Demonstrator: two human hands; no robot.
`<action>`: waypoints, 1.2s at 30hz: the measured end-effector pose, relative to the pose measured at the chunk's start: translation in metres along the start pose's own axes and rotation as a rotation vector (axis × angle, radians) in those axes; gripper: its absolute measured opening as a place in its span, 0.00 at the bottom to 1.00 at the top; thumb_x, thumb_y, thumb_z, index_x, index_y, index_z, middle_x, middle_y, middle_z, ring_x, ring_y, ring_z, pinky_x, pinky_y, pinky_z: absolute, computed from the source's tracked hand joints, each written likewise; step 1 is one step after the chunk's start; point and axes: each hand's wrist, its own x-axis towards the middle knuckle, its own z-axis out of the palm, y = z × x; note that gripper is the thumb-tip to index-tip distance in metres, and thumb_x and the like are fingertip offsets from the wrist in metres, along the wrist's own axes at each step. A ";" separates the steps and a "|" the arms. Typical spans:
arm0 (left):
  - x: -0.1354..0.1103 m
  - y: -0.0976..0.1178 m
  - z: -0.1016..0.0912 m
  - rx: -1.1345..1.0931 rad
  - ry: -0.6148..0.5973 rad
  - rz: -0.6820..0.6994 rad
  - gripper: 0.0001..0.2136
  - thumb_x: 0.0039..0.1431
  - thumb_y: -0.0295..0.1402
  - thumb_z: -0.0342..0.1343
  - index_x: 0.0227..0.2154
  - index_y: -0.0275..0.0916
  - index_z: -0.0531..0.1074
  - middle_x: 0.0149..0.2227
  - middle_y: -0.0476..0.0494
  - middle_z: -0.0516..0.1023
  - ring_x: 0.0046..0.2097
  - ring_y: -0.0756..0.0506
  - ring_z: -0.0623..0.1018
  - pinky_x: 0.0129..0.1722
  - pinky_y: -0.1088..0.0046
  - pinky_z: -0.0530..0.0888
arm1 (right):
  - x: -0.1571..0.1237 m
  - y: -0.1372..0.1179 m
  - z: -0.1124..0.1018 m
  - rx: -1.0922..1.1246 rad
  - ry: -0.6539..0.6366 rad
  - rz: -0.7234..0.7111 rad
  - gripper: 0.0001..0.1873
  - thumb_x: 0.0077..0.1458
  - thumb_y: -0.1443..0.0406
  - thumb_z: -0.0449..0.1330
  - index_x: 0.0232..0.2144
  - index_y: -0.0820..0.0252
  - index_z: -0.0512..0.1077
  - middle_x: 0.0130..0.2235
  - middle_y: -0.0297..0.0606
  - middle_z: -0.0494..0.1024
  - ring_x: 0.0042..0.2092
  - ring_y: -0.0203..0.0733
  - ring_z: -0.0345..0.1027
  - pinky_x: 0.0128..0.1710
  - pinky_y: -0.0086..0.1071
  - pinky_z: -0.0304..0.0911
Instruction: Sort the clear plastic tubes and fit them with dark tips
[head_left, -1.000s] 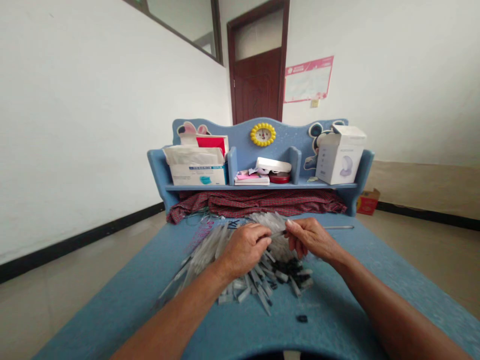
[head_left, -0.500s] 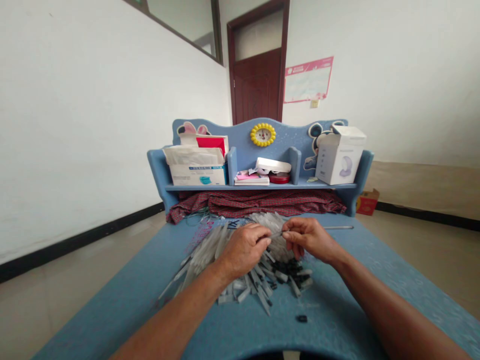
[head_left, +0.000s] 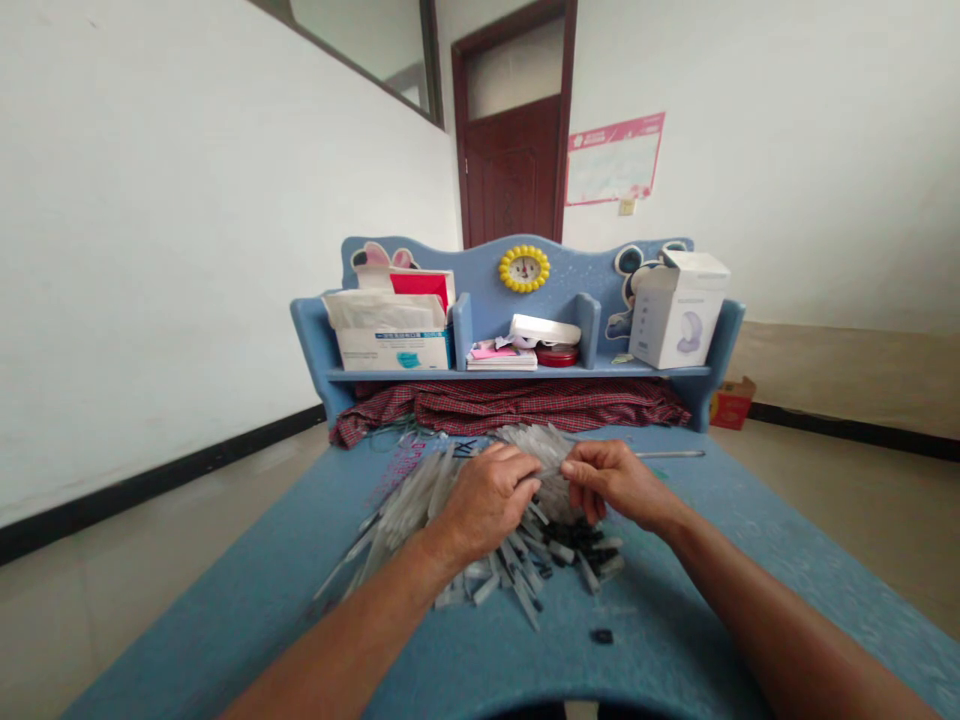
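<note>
Head view: a blue desk (head_left: pixel 300 575) carried a heap of pen barrels (head_left: pixel 409 515), spread below and around both hands. Left hand (head_left: pixel 491 500) covered the middle of the heap, blocking sight of much of it; fingers curled, thumb near the forefinger, any grip hidden. Right hand (head_left: pixel 619 485): thumb and forefinger pinched together on what looked like a slim tube (head_left: pixel 551 469), visible only in the narrow gap between the hands. Just behind the right hand lay a thin grey rod (head_left: pixel 671 454).

Near side of heap: a cluster of black caps (head_left: pixel 574 535); one black piece (head_left: pixel 601 636) lay apart, nearer the wearer. Behind the heap, a folded red checked cloth (head_left: pixel 510 407) filled the space under the shelf (head_left: pixel 461 330), which bore a mask box (head_left: pixel 394 350), a round red tin (head_left: pixel 556 356) and a white carton (head_left: pixel 679 315).

Materials: barrels translucent, straight, hard-looking plastic; cloth soft, creased; cartons printed card; clock (head_left: pixel 524 269) ringed with yellow petals.
</note>
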 end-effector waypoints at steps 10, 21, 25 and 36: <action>-0.003 0.007 -0.001 0.254 0.044 0.150 0.07 0.59 0.26 0.47 0.33 0.35 0.71 0.30 0.43 0.71 0.35 0.45 0.67 0.35 0.69 0.66 | 0.001 0.004 0.000 0.084 -0.026 0.055 0.24 0.48 0.48 0.56 0.18 0.62 0.63 0.15 0.33 0.72 0.12 0.32 0.62 0.09 0.22 0.50; 0.000 0.018 -0.005 0.362 0.101 0.219 0.11 0.60 0.24 0.43 0.28 0.36 0.70 0.27 0.43 0.70 0.33 0.45 0.66 0.34 0.70 0.65 | -0.001 -0.002 0.000 0.197 -0.012 0.126 0.24 0.49 0.48 0.56 0.17 0.62 0.62 0.13 0.33 0.71 0.10 0.31 0.60 0.07 0.20 0.48; -0.001 0.019 -0.002 0.329 0.158 0.192 0.10 0.60 0.26 0.45 0.30 0.35 0.70 0.28 0.42 0.71 0.34 0.45 0.67 0.35 0.69 0.66 | -0.001 -0.001 -0.004 0.261 -0.058 0.069 0.21 0.47 0.49 0.59 0.25 0.63 0.65 0.16 0.33 0.74 0.12 0.32 0.64 0.09 0.20 0.51; -0.001 0.037 0.000 0.320 0.249 0.208 0.07 0.58 0.26 0.49 0.38 0.32 0.69 0.38 0.36 0.74 0.41 0.42 0.70 0.42 0.64 0.69 | 0.000 -0.003 -0.011 0.290 0.006 -0.063 0.15 0.42 0.58 0.65 0.24 0.64 0.69 0.18 0.32 0.74 0.13 0.31 0.64 0.10 0.21 0.54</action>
